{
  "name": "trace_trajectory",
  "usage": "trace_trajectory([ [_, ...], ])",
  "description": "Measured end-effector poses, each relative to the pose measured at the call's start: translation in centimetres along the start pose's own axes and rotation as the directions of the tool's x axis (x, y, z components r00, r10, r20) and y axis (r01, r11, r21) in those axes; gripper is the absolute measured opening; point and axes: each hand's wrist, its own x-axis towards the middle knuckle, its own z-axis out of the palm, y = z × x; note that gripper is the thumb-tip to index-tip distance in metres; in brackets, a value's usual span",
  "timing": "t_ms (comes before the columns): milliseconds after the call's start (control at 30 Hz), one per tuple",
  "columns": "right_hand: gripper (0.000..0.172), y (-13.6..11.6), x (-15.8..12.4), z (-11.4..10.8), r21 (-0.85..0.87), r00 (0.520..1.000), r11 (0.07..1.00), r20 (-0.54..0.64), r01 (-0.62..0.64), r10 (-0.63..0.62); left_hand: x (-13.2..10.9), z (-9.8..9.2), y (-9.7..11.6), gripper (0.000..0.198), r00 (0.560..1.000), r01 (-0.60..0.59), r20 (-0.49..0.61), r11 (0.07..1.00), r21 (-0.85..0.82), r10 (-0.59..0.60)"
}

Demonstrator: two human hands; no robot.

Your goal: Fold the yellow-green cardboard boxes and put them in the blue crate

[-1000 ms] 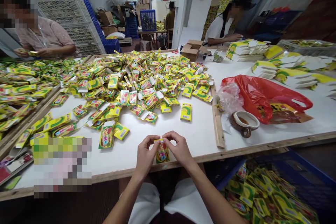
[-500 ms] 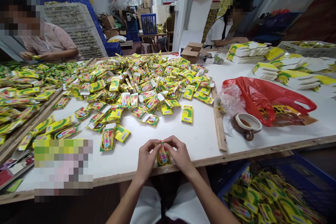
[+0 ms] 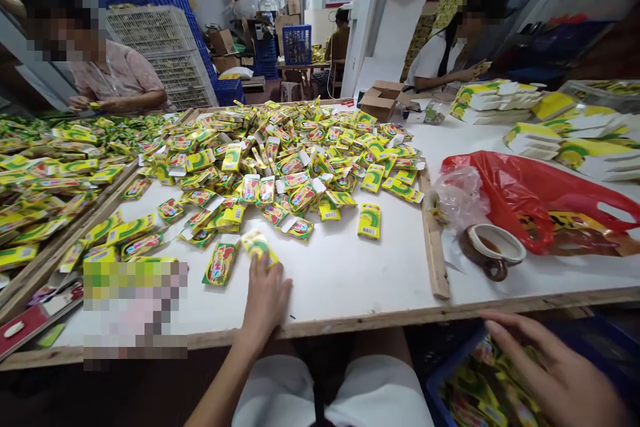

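Blue crate (image 3: 453,356): beside the table's near edge, lower right; holds many small yellow-green boxes (image 3: 493,410), heaped loosely. Right hand overlaps part of it.
Brown mug (image 3: 469,250): on the table (image 3: 360,293), right of the wooden strip (image 3: 436,260); white inside, brownish liquid within.
Red plastic bag (image 3: 505,180): lying by the mug; a brown-and-yellow packet (image 3: 583,243) shows beneath its edge. Clear plastic bag (image 3: 463,193) just beside, contents indistinct.
Cardboard box (image 3: 379,107): far edge of table, flaps up; interior not readable from here.
White crates (image 3: 165,67): stacked at rear left; contents too small to identify.
Left hand (image 3: 267,290): fingertips on the near end of one yellow box (image 3: 261,246), fingers close together, thumb standing a little apart. Whether closed on the box: cannot tell.
Yellow box position: on or just above the white tabletop, in front of the pile (image 3: 300,163); slightly blurred. Flap-open box (image 3: 221,263) just to its left, lying on the table.
Right hand (image 3: 555,370): open, thumb and forefinger extended with a gap between; nothing visible between them. Palm hidden; contact with crate contents cannot be judged.
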Motion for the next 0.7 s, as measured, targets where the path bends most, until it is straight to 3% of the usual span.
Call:
trace_trajectory([
  [100,0.031,-5.0,-1.6,3.7,0.199,0.967,0.979,0.237,0.043,-0.09,-1.1,0.1,2.8,0.01,0.995,-0.062,0.067,0.986,-0.152,0.073],
  [233,0.023,-11.0,-2.9,8.7,0.463,0.883,0.88,0.367,0.101,-0.294,-1.2,0.2,4.7,0.024,0.998,0.025,0.068,0.987,-0.158,-0.015],
  [333,0.017,-12.7,-3.2,11.6,0.552,0.856,0.832,0.409,0.044,-0.317,-0.8,0.6,5.1,0.029,0.996,0.052,0.086,0.983,-0.178,-0.037],
  [400,0.016,-13.0,-3.3,13.3,0.582,0.874,0.813,0.403,-0.017,-0.27,-0.7,0.7,5.2,0.03,0.991,0.119,0.104,0.936,-0.333,-0.089],
  [433,0.017,-13.0,-3.3,14.1,0.604,0.887,0.796,0.393,-0.052,-0.24,-0.7,0.6,5.3,0.03,0.982,0.178,0.131,0.872,-0.456,-0.133],
  [500,0.023,-13.2,-3.4,15.4,0.671,0.903,0.73,0.386,-0.133,-0.19,-0.6,0.6,5.4,0.025,0.947,0.32,0.257,0.636,-0.702,-0.193],
  [567,0.03,-13.6,-3.4,16.5,0.74,0.903,0.643,0.393,-0.2,-0.173,-0.4,0.5,5.6,0.02,0.904,0.426,0.4,0.391,-0.816,-0.151],
  [633,0.034,-14.1,-3.5,17.3,0.779,0.905,0.583,0.393,-0.231,-0.166,-0.2,0.5,5.9,0.02,0.89,0.452,0.449,0.297,-0.841,-0.084],
  [700,0.036,-14.5,-3.5,17.7,0.79,0.919,0.571,0.365,-0.222,-0.147,-0.1,0.6,6.2,0.023,0.91,0.408,0.411,0.307,-0.86,-0.059],
])
